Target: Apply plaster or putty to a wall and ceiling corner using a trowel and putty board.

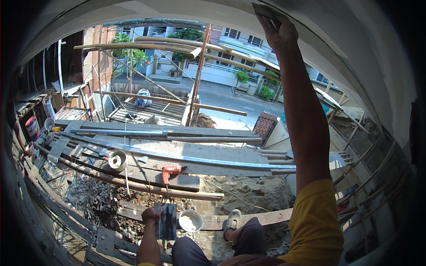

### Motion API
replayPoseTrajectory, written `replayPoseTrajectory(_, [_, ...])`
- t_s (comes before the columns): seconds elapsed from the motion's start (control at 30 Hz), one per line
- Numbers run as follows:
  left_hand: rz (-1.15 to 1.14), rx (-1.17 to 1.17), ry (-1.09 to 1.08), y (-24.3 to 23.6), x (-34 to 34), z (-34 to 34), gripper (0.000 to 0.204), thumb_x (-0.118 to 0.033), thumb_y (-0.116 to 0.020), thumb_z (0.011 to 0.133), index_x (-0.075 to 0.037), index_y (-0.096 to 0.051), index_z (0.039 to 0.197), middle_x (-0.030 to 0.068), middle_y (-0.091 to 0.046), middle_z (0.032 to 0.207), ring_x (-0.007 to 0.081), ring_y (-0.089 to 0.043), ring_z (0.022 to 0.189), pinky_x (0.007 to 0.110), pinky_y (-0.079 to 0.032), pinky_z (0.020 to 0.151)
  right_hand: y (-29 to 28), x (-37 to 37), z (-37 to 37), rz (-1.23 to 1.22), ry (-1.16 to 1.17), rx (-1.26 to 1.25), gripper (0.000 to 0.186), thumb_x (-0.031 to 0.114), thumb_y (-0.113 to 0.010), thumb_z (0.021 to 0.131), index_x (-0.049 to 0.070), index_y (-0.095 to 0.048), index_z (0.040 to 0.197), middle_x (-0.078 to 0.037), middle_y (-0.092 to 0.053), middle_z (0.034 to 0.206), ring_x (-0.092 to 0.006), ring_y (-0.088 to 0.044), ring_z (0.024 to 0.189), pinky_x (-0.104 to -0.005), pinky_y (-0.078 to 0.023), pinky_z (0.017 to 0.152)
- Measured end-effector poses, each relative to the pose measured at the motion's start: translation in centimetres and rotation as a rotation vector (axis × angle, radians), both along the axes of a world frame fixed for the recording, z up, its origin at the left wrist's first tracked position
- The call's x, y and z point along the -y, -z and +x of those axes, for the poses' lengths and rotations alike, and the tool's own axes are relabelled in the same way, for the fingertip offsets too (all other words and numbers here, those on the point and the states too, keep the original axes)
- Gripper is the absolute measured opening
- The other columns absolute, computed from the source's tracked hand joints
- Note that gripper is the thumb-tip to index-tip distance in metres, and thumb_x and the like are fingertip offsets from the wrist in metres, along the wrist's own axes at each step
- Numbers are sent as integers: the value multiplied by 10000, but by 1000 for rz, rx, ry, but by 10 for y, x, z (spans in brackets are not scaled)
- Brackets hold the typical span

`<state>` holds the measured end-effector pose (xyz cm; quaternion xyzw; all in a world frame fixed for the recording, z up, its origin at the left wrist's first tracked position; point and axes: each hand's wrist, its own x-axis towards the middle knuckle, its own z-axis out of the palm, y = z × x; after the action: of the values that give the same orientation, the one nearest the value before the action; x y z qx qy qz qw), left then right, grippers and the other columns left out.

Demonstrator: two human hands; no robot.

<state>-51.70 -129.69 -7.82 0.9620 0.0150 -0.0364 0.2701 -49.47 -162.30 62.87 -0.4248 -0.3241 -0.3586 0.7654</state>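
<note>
Overhead, my right hand holds a flat trowel up against the underside of the pale plastered ceiling. Its fingers lie along the blade, and the handle is hidden. Low down near my knees, my left hand is closed at the edge of a dark rectangular plastering plate with pale smears on it; its exact grip is partly hidden. Just right of the plate, a round bucket with whitish paste inside stands on a plank beside my left knee.
A red power drill and a wide round tub lie on the scaffold planks ahead. A long metal strip crosses them. Bamboo poles frame the far side. Rubble and a sand heap lie below.
</note>
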Motion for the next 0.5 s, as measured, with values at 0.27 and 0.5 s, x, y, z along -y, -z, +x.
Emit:
replayPoseTrajectory(0.27, [-18, 19, -31, 9, -3, -1, 700, -680, -565, 696, 3, -662, 811, 252, -649, 853, 401, -634, 850, 455, -498, 755, -11, -29, -28, -8, -104, 95, 189, -50, -363, 896, -144, -465, 1025, -302, -564, 1068, -404, -593, 1005, -438, -532, 928])
replayPoseTrajectory(0.5, [12, -6, -5, -7, 2, -1, 706, -682, -561, 702, 1, -670, 842, 235, -655, 855, 397, -636, 847, 450, -498, 756, -16, -23, 9, 6, 31, 40, 169, -8, -393, 901, -107, -493, 993, -274, -600, 1009, -407, -618, 937, -474, -526, 920])
